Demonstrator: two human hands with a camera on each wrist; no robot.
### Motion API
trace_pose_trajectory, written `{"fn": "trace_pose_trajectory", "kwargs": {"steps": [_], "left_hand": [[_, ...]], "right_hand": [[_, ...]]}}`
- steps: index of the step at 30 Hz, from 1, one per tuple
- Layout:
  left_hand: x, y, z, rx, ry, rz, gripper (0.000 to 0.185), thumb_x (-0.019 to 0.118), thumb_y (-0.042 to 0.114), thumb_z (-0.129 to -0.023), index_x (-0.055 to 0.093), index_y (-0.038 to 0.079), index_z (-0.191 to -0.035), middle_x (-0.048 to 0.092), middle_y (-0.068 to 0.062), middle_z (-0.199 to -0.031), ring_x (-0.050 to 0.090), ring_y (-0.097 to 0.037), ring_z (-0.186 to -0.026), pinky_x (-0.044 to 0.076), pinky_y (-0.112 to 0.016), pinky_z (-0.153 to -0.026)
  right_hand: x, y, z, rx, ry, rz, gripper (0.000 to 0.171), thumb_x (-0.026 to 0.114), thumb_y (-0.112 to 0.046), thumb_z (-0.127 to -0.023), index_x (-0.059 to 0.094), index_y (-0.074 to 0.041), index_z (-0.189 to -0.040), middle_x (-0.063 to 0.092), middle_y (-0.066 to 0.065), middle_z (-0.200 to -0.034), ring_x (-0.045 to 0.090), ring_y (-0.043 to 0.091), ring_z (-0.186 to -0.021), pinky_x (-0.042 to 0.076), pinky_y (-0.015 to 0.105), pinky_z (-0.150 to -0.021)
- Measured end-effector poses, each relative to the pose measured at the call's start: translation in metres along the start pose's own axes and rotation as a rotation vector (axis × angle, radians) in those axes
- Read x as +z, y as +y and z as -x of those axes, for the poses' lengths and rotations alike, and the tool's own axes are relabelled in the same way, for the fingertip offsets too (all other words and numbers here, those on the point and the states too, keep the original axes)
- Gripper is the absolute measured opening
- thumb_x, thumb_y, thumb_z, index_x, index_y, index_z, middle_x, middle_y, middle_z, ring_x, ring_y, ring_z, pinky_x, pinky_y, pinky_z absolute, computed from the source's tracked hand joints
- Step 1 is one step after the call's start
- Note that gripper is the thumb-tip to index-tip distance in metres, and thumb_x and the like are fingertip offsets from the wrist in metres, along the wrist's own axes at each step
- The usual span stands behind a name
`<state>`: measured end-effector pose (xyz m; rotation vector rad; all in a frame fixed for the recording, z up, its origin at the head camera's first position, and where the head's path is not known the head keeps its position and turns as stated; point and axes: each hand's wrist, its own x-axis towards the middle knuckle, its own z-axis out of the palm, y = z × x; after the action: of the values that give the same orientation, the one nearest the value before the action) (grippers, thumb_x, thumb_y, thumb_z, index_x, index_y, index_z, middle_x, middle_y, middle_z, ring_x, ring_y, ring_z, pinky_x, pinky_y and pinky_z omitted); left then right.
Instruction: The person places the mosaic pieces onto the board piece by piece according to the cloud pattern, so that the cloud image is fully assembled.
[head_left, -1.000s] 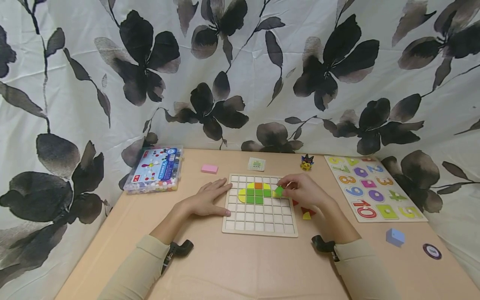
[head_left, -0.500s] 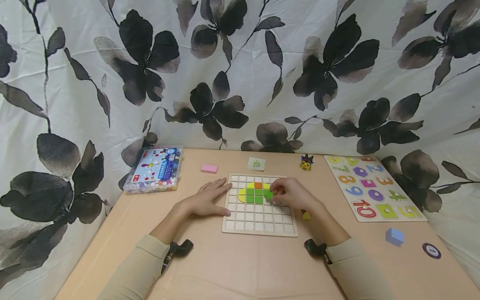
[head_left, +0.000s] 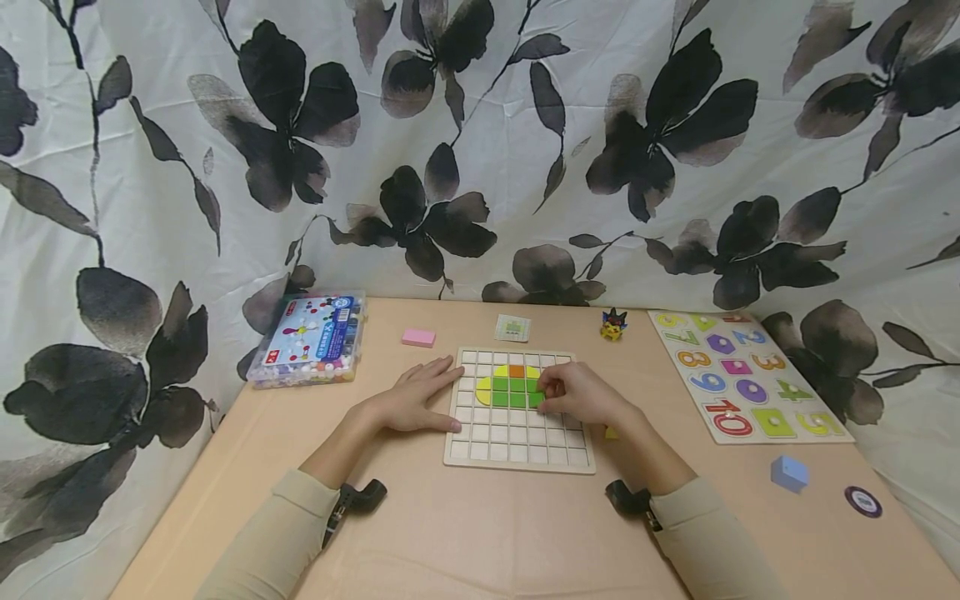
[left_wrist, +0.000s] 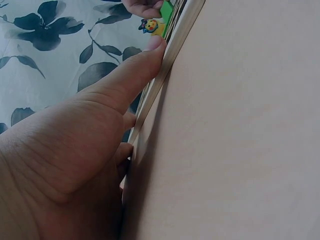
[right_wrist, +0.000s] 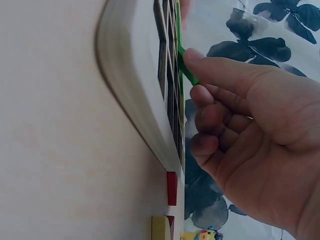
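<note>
At the middle of the tan surface [head_left: 480,533] in front of you lies a pale wooden grid board with square cells [head_left: 517,450].

- Right hand [head_left: 581,394]: your fingers [right_wrist: 210,67] are curled and pinch a small green square tile [right_wrist: 186,70], holding it against the board's face at the right end of the coloured patch.
- Coloured patch of green, yellow and orange tiles [head_left: 512,386]: seated in the upper middle cells of the board, touching one another.
- Left hand [head_left: 416,398]: your fingers are straight and close together, lying flat on the surface, with the thumb [left_wrist: 135,75] pressed along the board's left edge.
- Loose red and yellow small tiles [right_wrist: 167,210]: on the surface just beside the board's right edge, partly hidden by your right hand in the head view.
- Number puzzle board with coloured digits [head_left: 746,375]: well to the right.
- Clear plastic box of coloured pieces [head_left: 309,337]: far left corner.
- Pink rectangular block [head_left: 418,337]: behind the board, to the left.
- Small white card [head_left: 513,327]: just behind the board.
- Small yellow and black toy figure [head_left: 613,324]: behind the board, to the right.
- Light blue cube [head_left: 790,472] and round dark sticker [head_left: 863,501]: near right edge.
</note>
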<state>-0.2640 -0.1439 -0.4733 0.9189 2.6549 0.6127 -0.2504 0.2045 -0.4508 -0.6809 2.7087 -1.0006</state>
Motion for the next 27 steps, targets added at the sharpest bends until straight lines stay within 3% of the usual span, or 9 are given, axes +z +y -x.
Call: {"fn": "trace_pose_trajectory", "kwargs": {"steps": [16, 22, 27], "left_hand": [[0.0, 0.001, 0.001, 0.011, 0.012, 0.012, 0.104, 0.07, 0.069, -0.087, 0.025, 0.02, -0.167, 0.008, -0.014, -0.176, 0.005, -0.034, -0.163, 0.003, -0.058, -0.131], [0.0, 0.0, 0.001, 0.003, 0.013, 0.008, 0.105, 0.07, 0.07, -0.087, 0.025, 0.02, -0.167, 0.007, -0.013, -0.176, 0.005, -0.032, -0.164, 0.002, -0.056, -0.131], [0.001, 0.0, 0.001, 0.009, 0.015, 0.019, 0.104, 0.071, 0.069, -0.087, 0.026, 0.019, -0.167, 0.008, -0.013, -0.176, 0.005, -0.033, -0.163, 0.002, -0.057, -0.131]], "right_hand": [[0.002, 0.003, 0.0, 0.011, -0.042, -0.008, 0.022, 0.085, -0.013, -0.087, 0.07, -0.009, -0.103, 0.06, -0.002, -0.082, 0.056, 0.015, -0.08, 0.047, 0.025, -0.07], [-0.015, 0.002, 0.009, -0.009, -0.045, -0.021, 0.023, 0.083, -0.014, -0.089, 0.073, -0.009, -0.109, 0.063, 0.001, -0.09, 0.055, 0.019, -0.084, 0.047, 0.028, -0.07], [-0.036, 0.003, 0.02, 0.041, -0.039, -0.031, 0.022, 0.08, -0.015, -0.091, 0.075, -0.01, -0.113, 0.064, 0.002, -0.093, 0.055, 0.022, -0.085, 0.049, 0.028, -0.063]]}}
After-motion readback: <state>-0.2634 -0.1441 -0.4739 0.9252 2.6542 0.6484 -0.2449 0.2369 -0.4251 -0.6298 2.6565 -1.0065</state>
